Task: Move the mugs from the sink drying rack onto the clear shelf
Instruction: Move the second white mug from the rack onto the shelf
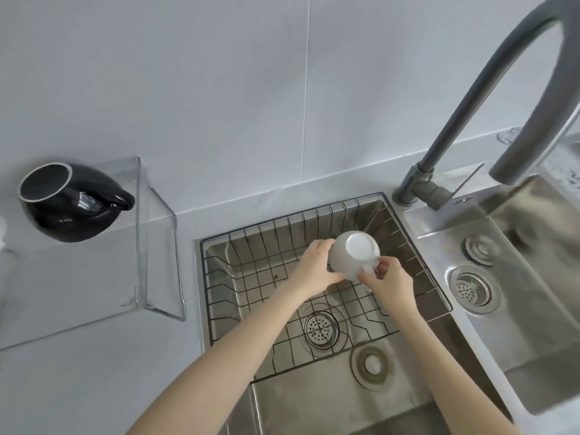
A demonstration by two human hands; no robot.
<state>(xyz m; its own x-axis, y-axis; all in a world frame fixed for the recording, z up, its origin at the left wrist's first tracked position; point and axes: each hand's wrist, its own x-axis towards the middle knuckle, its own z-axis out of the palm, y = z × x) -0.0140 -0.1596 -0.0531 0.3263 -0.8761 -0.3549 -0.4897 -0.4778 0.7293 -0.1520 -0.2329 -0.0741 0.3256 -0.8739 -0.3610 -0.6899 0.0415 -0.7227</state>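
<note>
Over the sink drying rack [251,296], a white mug [353,254] is held upside down, left hand [317,268] cupping its side, right hand [389,277] pinching the handle; next, likely a carry left to the clear shelf [150,246], beside the black mug [67,202].

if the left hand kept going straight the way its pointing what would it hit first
The left hand points up and right, already against the upside-down white mug. Beyond it, probably the drying rack back wall; depth is unclear.
</note>
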